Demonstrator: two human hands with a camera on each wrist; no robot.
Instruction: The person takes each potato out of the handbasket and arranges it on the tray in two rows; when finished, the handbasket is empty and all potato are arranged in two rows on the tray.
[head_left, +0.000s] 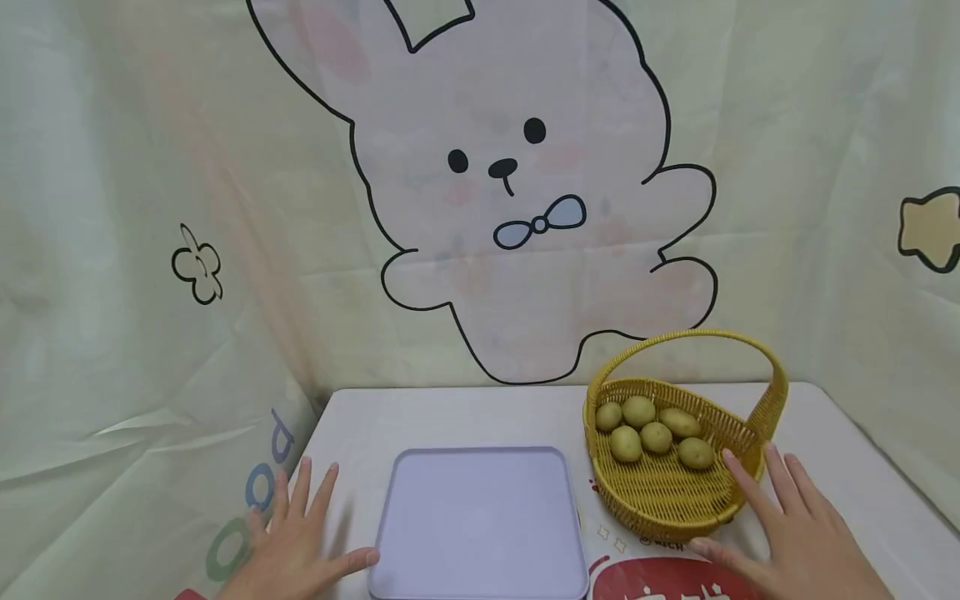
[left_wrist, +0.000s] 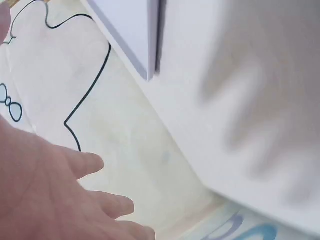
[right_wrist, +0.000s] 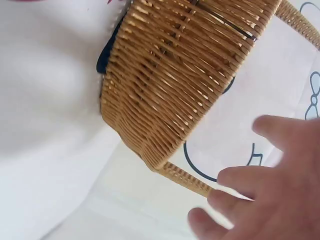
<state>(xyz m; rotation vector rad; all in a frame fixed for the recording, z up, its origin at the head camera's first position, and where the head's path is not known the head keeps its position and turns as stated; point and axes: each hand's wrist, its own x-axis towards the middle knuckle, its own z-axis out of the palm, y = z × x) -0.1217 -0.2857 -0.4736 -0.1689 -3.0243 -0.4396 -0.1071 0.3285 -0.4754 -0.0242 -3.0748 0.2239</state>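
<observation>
My left hand (head_left: 291, 537) hovers with spread fingers at the left of a pale lavender tray (head_left: 480, 525), its thumb tip right at the tray's edge in the head view. Nothing is in its grasp. At the right, a yellow woven basket (head_left: 660, 508) with a tall arched handle holds several potatoes (head_left: 639, 411), gathered toward its back. My right hand (head_left: 806, 533) is spread beside the basket's front right rim and overlaps it in the head view. From the right wrist, the basket's woven side (right_wrist: 165, 75) shows, with the fingers held apart from it.
Both things stand on a white table (head_left: 465, 412) with a red printed patch (head_left: 667, 579) near the front. A cloth backdrop (head_left: 480, 283) with a cartoon animal hangs right behind, and more cloth (head_left: 112, 375) closes off the left side.
</observation>
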